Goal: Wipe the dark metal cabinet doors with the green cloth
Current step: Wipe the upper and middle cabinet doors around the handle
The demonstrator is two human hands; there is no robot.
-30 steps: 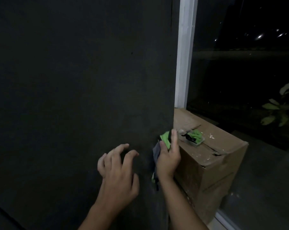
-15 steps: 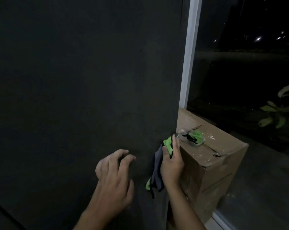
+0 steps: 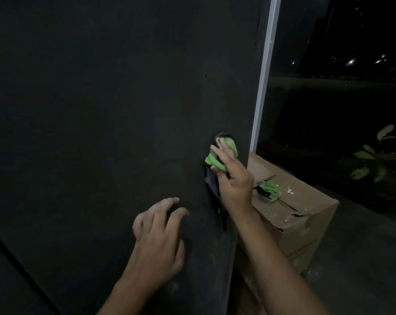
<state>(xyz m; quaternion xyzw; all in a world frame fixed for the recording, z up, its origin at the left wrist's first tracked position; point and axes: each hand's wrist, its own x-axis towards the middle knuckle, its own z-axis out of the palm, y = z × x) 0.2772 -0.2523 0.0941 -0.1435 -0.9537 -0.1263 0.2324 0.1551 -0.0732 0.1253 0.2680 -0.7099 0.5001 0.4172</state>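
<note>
The dark metal cabinet door (image 3: 106,114) fills the left and middle of the view. My right hand (image 3: 234,180) holds a bunched green cloth (image 3: 215,159) against the door near its right edge, fingers over the cloth. A grey part of the cloth (image 3: 211,180) hangs below the hand. My left hand (image 3: 158,237) is lower and to the left, its curled fingertips touching the door and holding nothing.
A cardboard box (image 3: 303,219) stands to the right of the cabinet, with a small clear tray (image 3: 268,192) holding something green on top. Beyond a white window frame (image 3: 264,73) is dark glass, and plant leaves (image 3: 379,155) show at far right.
My right hand has moved the green cloth up the door's right edge, from beside the box top to well above it. The left hand stayed in about the same place.
</note>
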